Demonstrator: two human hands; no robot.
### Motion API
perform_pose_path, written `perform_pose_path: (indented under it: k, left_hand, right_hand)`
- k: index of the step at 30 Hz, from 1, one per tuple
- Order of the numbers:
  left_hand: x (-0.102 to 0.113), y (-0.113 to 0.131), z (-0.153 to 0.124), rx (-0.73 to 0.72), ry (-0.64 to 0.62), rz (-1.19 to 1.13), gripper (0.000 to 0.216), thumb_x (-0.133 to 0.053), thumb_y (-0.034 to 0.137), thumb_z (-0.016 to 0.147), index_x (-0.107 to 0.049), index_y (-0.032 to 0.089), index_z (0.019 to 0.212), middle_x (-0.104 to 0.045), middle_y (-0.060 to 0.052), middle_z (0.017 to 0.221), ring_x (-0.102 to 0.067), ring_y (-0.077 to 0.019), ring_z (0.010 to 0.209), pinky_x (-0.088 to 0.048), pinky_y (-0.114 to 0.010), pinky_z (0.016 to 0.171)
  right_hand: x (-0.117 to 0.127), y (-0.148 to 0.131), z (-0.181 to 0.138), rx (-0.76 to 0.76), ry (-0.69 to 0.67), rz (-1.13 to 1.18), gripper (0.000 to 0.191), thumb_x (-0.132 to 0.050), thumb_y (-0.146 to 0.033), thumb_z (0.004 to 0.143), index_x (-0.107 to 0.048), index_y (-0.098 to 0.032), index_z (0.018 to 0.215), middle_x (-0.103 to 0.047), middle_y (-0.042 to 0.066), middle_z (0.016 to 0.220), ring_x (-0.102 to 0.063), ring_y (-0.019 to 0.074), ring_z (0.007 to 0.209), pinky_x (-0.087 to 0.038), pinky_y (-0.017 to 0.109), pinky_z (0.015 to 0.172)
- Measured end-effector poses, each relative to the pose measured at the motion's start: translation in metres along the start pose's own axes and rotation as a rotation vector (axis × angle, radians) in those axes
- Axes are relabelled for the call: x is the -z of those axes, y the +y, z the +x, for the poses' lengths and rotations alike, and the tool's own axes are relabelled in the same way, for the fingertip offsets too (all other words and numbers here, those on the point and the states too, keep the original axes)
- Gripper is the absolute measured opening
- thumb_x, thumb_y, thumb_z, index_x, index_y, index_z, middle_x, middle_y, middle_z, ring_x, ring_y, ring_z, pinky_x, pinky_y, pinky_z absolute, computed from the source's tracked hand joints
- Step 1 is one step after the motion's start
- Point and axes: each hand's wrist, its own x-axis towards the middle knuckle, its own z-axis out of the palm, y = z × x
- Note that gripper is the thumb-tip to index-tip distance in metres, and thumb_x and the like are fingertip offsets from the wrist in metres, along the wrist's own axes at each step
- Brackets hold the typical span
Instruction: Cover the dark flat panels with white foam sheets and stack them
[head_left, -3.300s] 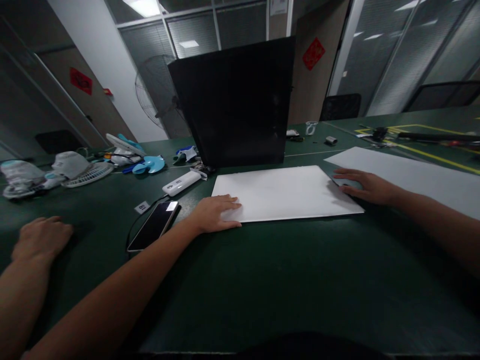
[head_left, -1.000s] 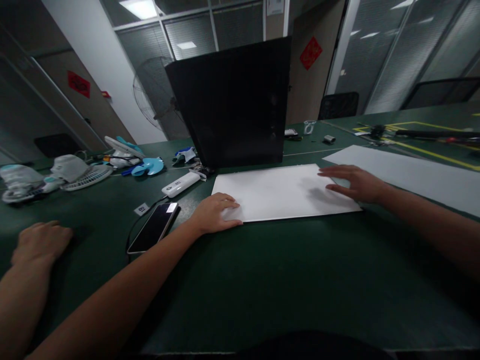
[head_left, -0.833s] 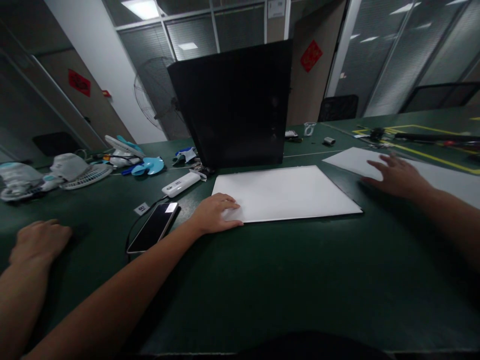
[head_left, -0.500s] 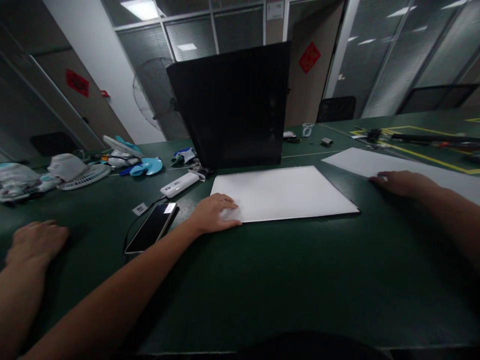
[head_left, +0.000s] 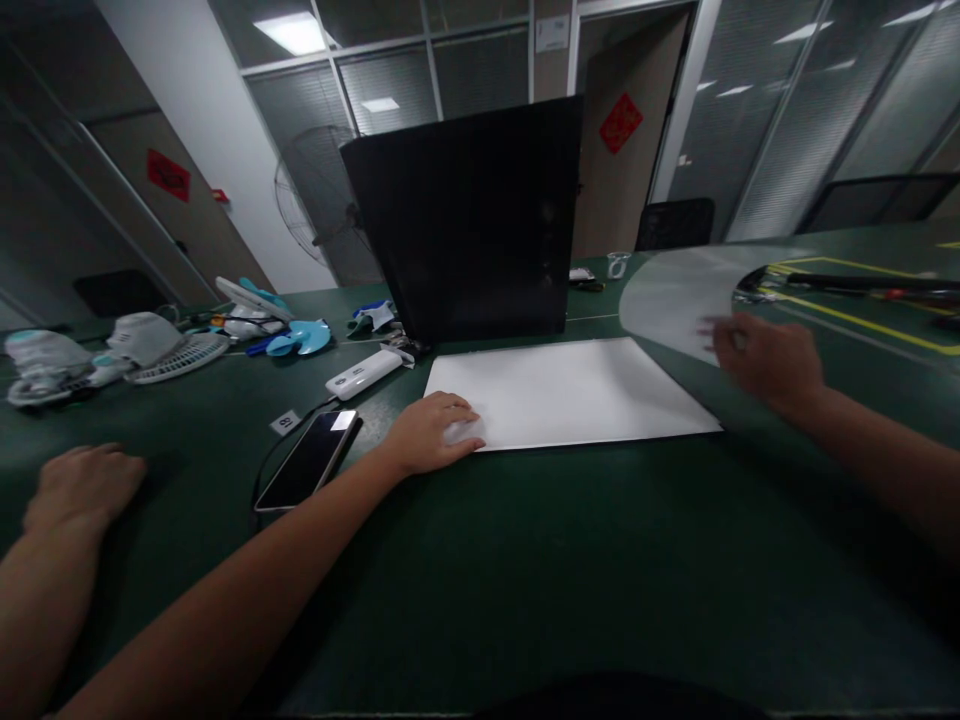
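A white sheet (head_left: 570, 390) lies flat on the dark green table (head_left: 525, 570) in front of an upright black panel (head_left: 472, 220). My left hand (head_left: 433, 432) rests on the sheet's near left corner with its fingers lying loosely on the paper. To the right, my right hand (head_left: 765, 362) grips a second white sheet (head_left: 675, 295) by its edge. That sheet is off the table, curved and smeared by motion.
Left of my hand lie a phone (head_left: 307, 475) on a cable and a white power bank (head_left: 364, 372). Fan parts (head_left: 172, 350) and a blue blade (head_left: 300, 338) sit far left. Another person's hand (head_left: 79, 485) rests at the near left. Yellow tape lines (head_left: 862, 315) cross the right.
My right hand left the first sheet, moved right onto the second sheet, took hold of it and has lifted it off the table. My left hand stayed put.
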Motion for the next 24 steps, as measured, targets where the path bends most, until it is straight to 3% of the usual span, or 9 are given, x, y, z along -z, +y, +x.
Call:
perform_pose_path:
  k: [4, 8, 11, 13, 16, 18, 20, 22, 24]
  left_hand:
    - [-0.004, 0.000, -0.002, 0.048, 0.057, 0.004, 0.050, -0.061, 0.058, 0.098, -0.067, 0.024, 0.134, -0.063, -0.013, 0.142, -0.062, -0.0331, 0.129, -0.054, -0.051, 0.107]
    - [-0.012, 0.000, -0.003, 0.118, 0.178, -0.004, 0.087, -0.073, 0.058, 0.089, -0.035, 0.026, 0.161, -0.029, -0.016, 0.170, -0.041, -0.0400, 0.151, -0.052, -0.056, 0.111]
    - [-0.016, -0.002, -0.002, 0.100, 0.287, 0.010, 0.111, -0.079, 0.050, 0.086, -0.008, 0.026, 0.168, -0.013, -0.019, 0.175, -0.025, -0.0409, 0.159, -0.043, -0.060, 0.120]
    - [-0.015, -0.002, -0.003, 0.056, 0.372, 0.036, 0.120, -0.082, 0.044, 0.084, 0.001, 0.026, 0.168, -0.006, -0.021, 0.176, -0.016, -0.0416, 0.162, -0.035, -0.063, 0.124]
    - [-0.005, -0.001, -0.007, -0.033, 0.383, 0.090, 0.106, -0.083, 0.036, 0.083, -0.018, 0.030, 0.167, -0.012, -0.016, 0.176, -0.016, -0.0415, 0.162, -0.029, -0.066, 0.125]
    - [0.004, 0.001, -0.010, -0.101, 0.311, 0.137, 0.072, -0.078, 0.031, 0.087, -0.049, 0.034, 0.153, -0.034, -0.009, 0.170, -0.030, -0.0382, 0.158, -0.027, -0.066, 0.126]
    - [0.010, 0.002, -0.012, -0.181, 0.244, 0.160, 0.039, -0.073, 0.029, 0.090, -0.069, 0.032, 0.128, -0.060, -0.006, 0.151, -0.048, -0.0340, 0.147, -0.031, -0.062, 0.125]
    - [0.014, 0.001, -0.012, -0.229, 0.200, 0.146, 0.026, -0.071, 0.027, 0.088, -0.075, 0.029, 0.114, -0.074, -0.005, 0.130, -0.062, -0.0319, 0.131, -0.040, -0.058, 0.119]
    - [0.014, -0.003, -0.011, -0.208, 0.183, 0.116, 0.029, -0.071, 0.023, 0.083, -0.077, 0.027, 0.110, -0.077, -0.006, 0.120, -0.066, -0.0312, 0.121, -0.047, -0.055, 0.110]
  right_hand:
    - [0.006, -0.049, -0.022, 0.476, -0.078, 0.124, 0.047, -0.042, -0.046, 0.107, -0.074, -0.018, 0.125, -0.076, 0.014, 0.111, -0.069, 0.0216, 0.086, -0.046, 0.033, 0.073]
    - [0.012, -0.082, -0.040, 0.998, 0.027, 0.247, 0.035, -0.048, -0.030, 0.106, -0.071, -0.022, 0.131, -0.077, 0.006, 0.105, -0.068, 0.0150, 0.081, -0.046, 0.027, 0.066]
    - [0.016, -0.094, -0.048, 1.112, 0.111, 0.263, 0.030, -0.050, -0.027, 0.105, -0.071, -0.021, 0.127, -0.075, 0.005, 0.096, -0.065, 0.0139, 0.073, -0.047, 0.027, 0.063]
    - [0.018, -0.098, -0.051, 1.160, 0.135, 0.249, 0.030, -0.050, -0.024, 0.105, -0.069, -0.020, 0.127, -0.075, 0.005, 0.098, -0.065, 0.0146, 0.075, -0.048, 0.028, 0.063]
    - [0.021, -0.102, -0.055, 1.198, 0.156, 0.254, 0.029, -0.051, -0.021, 0.104, -0.069, -0.018, 0.126, -0.075, 0.006, 0.099, -0.065, 0.0157, 0.077, -0.050, 0.029, 0.063]
    - [0.024, -0.105, -0.057, 1.193, 0.163, 0.301, 0.028, -0.052, -0.022, 0.104, -0.069, -0.017, 0.125, -0.075, 0.006, 0.100, -0.066, 0.0160, 0.079, -0.051, 0.030, 0.064]
    - [0.028, -0.106, -0.056, 1.186, 0.147, 0.348, 0.029, -0.052, -0.023, 0.104, -0.070, -0.017, 0.126, -0.075, 0.006, 0.103, -0.067, 0.0160, 0.081, -0.053, 0.030, 0.065]
    - [0.030, -0.106, -0.055, 1.186, 0.103, 0.380, 0.030, -0.053, -0.024, 0.103, -0.070, -0.017, 0.128, -0.075, 0.007, 0.107, -0.068, 0.0165, 0.084, -0.055, 0.031, 0.067]
    - [0.030, -0.103, -0.052, 1.182, 0.049, 0.408, 0.032, -0.055, -0.024, 0.100, -0.071, -0.018, 0.127, -0.075, 0.007, 0.110, -0.069, 0.0174, 0.088, -0.056, 0.032, 0.071]
